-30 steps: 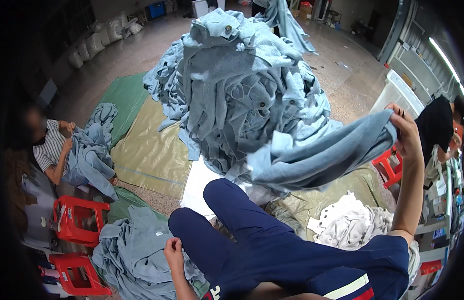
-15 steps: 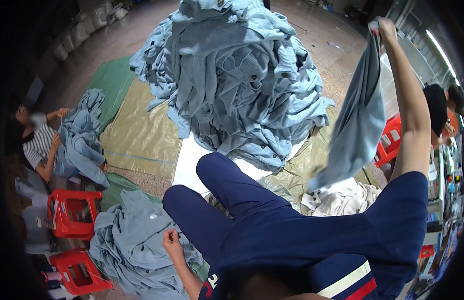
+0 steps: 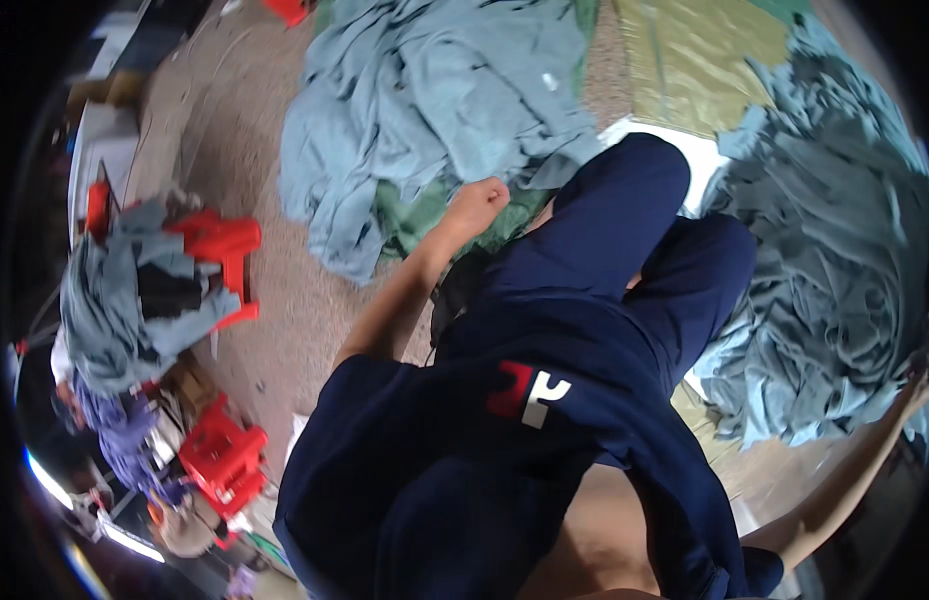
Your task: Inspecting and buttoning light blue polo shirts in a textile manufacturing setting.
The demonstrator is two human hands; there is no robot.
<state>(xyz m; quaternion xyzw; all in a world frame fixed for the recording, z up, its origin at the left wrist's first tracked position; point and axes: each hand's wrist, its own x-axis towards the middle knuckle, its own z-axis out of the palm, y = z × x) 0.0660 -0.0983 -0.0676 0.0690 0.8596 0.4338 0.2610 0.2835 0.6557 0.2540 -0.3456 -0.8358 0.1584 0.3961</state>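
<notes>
My left hand (image 3: 481,205) is closed, fingers curled in, and whatever it may hold is hidden. It hangs just before a heap of blue-grey knitted garments (image 3: 414,110) lying on a green sheet (image 3: 414,215). Far out at the right rim, my right hand (image 3: 916,388) appears closed on a blue-grey cardigan (image 3: 920,425), small and blurred here. Beside that hand rises a large pile of blue-grey cardigans (image 3: 824,260), partly in shade. My bent knees lie between the heap and the pile.
Two red plastic stools (image 3: 224,455) stand at the left, the farther one near a draped blue-grey garment (image 3: 109,310). Purple cloth (image 3: 124,435) lies near them. An olive-yellow tarp (image 3: 689,70) and a white sheet (image 3: 702,165) cover floor beyond my knees.
My view has swung left, bringing the smaller heap ahead and the large pile to the right. My right arm, raised with a cardigan before, now reaches low beside the large pile.
</notes>
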